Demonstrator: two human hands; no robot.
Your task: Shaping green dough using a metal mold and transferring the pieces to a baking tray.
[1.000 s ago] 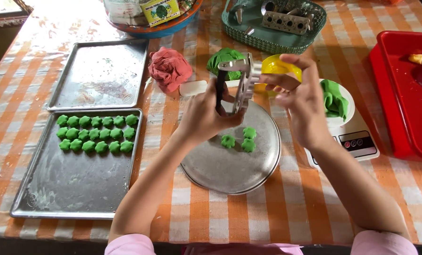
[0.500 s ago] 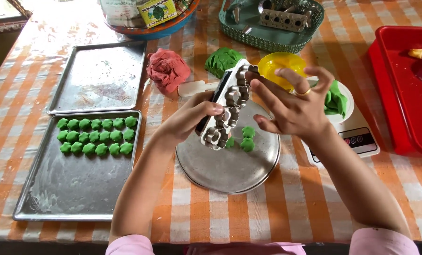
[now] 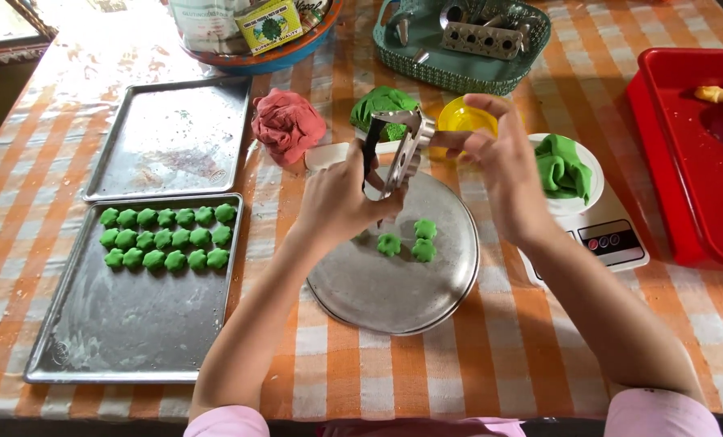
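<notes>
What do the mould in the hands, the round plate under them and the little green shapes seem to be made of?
The mould looks like dull, cast grey metal. The round plate seems thin sheet metal with a faint sheen and a rolled rim. The green shapes look like soft, matte dough pressed into flowers.

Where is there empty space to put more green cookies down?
The upper tray is all bare. The lower tray is free below its green rows. The round plate has room nearer the person. It is crowded around the yellow bowl and scale.
</notes>
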